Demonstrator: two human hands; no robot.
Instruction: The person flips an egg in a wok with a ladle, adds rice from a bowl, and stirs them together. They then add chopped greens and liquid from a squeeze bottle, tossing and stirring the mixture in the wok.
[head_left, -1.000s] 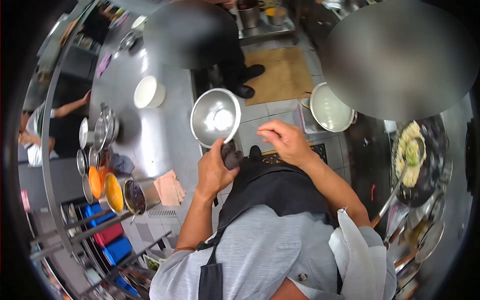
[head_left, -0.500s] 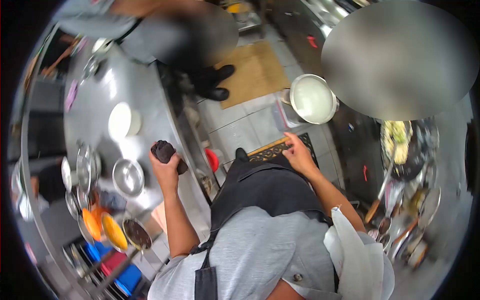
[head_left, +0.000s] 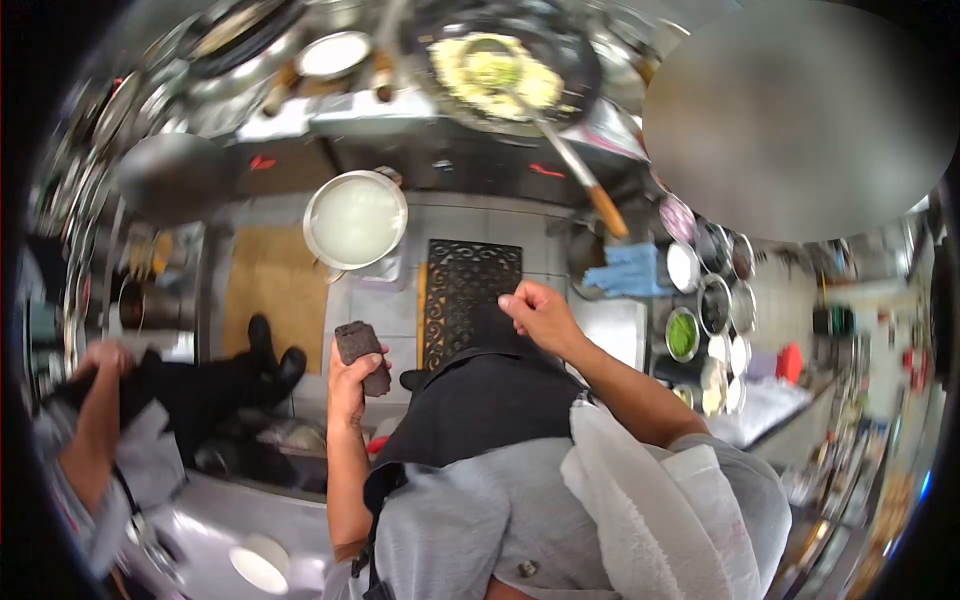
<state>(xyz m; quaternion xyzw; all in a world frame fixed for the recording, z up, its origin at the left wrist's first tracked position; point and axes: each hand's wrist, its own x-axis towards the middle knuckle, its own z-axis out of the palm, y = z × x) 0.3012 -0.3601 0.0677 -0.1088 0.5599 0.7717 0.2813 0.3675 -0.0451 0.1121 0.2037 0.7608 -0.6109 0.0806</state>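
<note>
The left hand grips a dark, bunched cloth, standing upright; the right hand is loosely curled, empty.

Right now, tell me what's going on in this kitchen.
A person in a black apron stands facing a wok of yellow-green food with a ladle resting in it. Their left hand grips a dark cloth. The right hand is raised with fingers curled, nothing visible in it. A pot of pale liquid stands near the black floor mat. Another person is at the left.
</note>
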